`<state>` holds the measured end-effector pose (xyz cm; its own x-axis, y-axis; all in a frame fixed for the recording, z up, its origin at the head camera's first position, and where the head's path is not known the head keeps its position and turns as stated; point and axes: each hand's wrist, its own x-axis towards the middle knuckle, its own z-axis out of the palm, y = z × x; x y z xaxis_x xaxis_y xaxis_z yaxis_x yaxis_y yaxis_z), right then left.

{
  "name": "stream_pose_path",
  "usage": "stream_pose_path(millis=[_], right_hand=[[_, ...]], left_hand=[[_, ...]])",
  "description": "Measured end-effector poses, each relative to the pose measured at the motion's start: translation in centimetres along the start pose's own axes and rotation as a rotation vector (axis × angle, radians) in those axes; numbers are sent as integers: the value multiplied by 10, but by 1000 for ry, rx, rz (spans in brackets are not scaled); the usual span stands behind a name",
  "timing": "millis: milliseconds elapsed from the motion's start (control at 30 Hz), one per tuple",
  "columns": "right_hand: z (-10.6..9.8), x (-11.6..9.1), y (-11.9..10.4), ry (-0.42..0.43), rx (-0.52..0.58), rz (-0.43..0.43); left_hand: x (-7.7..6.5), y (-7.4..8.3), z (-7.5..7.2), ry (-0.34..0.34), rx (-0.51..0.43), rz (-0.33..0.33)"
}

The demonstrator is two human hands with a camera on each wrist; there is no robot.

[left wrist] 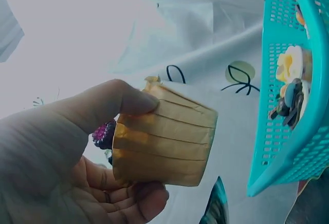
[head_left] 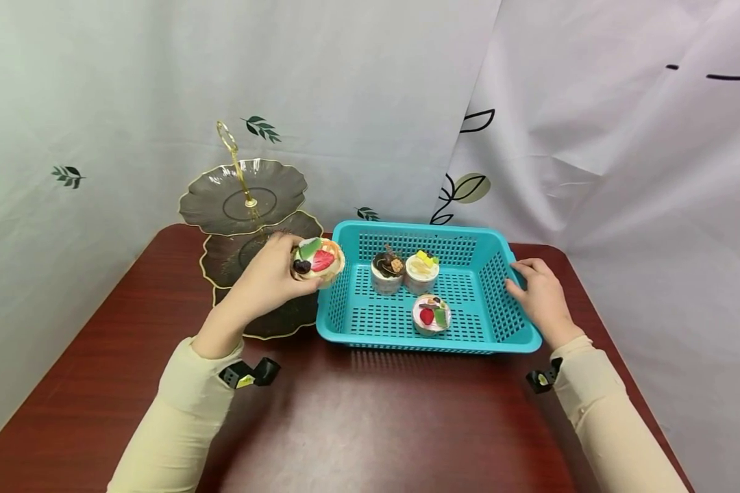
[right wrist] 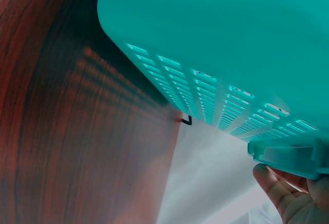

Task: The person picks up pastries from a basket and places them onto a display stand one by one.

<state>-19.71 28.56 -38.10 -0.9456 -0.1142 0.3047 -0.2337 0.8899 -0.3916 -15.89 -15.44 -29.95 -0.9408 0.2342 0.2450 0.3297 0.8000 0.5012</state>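
Observation:
My left hand (head_left: 268,277) holds a fruit-topped cupcake (head_left: 318,262) by its sides, between thumb and fingers, over the left end of a turquoise basket (head_left: 401,339). Its pleated tan wrapper (left wrist: 167,134) faces the left wrist view. On top are a red strawberry piece, a green slice and dark berries. With the thumb inside and fingers outside, my right hand (head_left: 545,301) grips the basket's right rim; its fingertips sit under the lip in the right wrist view. Three cupcakes stand in the basket: a chocolate one (head_left: 386,276), a yellow-topped one (head_left: 422,271) and a strawberry-topped one (head_left: 431,316).
Left of the basket stands a tiered stand (head_left: 247,205) with dark, gold-edged scalloped plates and a gold ring handle. My left forearm partly covers its lower plates. Everything rests on a reddish-brown table (head_left: 370,418), with a pale leaf-patterned curtain (head_left: 358,103) behind.

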Motion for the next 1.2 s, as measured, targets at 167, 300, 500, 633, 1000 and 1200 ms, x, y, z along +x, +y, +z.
stream_pose_path(millis=[167, 300, 500, 633, 1000, 1200], right_hand=[[1, 1, 1, 2, 1, 1], [1, 0, 1, 1, -7, -5], [0, -2, 1, -1, -14, -13], [-2, -3, -1, -7, -10, -8], [-3, -1, -2, -6, -9, -8], [0, 0, -2, -1, -9, -11]], left_hand=[[1, -7, -5, 84, 20, -69], [1, -13, -5, 162, 70, -108], [1, -20, -2, 228, 118, -163], [2, -22, -1, 240, 125, -194], [5, -33, 0, 235, 145, -223], [7, -40, -1, 236, 125, -212]])
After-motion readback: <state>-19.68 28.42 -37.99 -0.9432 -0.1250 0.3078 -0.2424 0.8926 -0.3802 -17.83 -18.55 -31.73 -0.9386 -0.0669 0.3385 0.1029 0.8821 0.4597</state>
